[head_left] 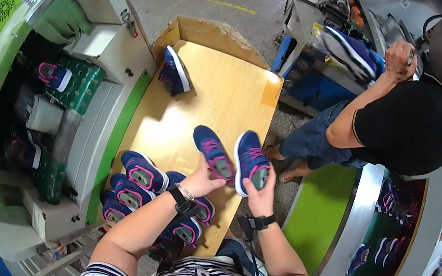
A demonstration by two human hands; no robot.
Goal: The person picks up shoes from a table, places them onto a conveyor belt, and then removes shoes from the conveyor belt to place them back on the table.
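Observation:
My left hand (pixel 204 179) is closed round the heel end of a navy sneaker (pixel 212 145) with pink laces. A matching sneaker (pixel 251 162) with a white sole is gripped at its heel by my right hand (pixel 261 194). Both shoes are held side by side above the right part of a wooden table (pixel 222 87), toes pointing away from me. Grey-green forms show inside their openings. Left of my left forearm, several more navy and pink sneakers (pixel 139 174) sit grouped on the table. One lone sneaker (pixel 175 72) lies on its side at the far left corner.
At left stands a machine (pixel 126 45) with a green conveyor (pixel 79 84) carrying sneakers. Another conveyor machine (pixel 329 210) is at right, shoes inside. A person (pixel 404 118) in a black shirt stands at the right by equipment, a sneaker (pixel 349 51) near their hand. Cardboard (pixel 219 33) edges the table.

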